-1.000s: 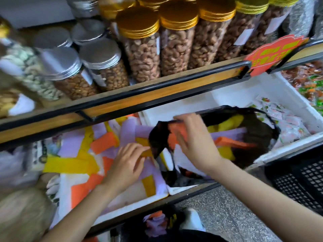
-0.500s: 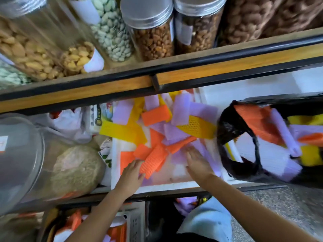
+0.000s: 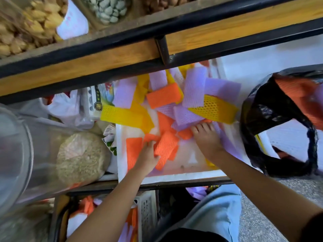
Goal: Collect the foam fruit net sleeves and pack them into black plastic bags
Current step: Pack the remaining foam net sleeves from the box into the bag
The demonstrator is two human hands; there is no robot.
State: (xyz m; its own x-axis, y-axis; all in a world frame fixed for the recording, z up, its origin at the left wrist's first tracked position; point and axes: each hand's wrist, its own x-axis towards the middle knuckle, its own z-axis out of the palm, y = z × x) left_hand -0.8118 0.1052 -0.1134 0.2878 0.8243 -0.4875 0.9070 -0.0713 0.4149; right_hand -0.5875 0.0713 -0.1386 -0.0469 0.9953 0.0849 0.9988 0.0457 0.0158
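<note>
gripping an orange foam sleeve (image 3: 166,147) between the thumb and curled fingers of the left hand (image 3: 148,155). pressing the loosely spread fingers of the right hand (image 3: 208,140) flat onto mixed sleeves (image 3: 194,88) heaped in a white tray (image 3: 183,175), more piled just beyond the fingertips. right of those fingers, apart, a black plastic bag (image 3: 258,110) holding orange sleeves.

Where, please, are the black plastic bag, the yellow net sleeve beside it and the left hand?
black plastic bag (image 3: 262,109): head view, its black side wall.
yellow net sleeve (image 3: 214,109): head view, middle of its mesh.
left hand (image 3: 148,158): head view, its back; it grips an orange net sleeve (image 3: 167,145).
</note>
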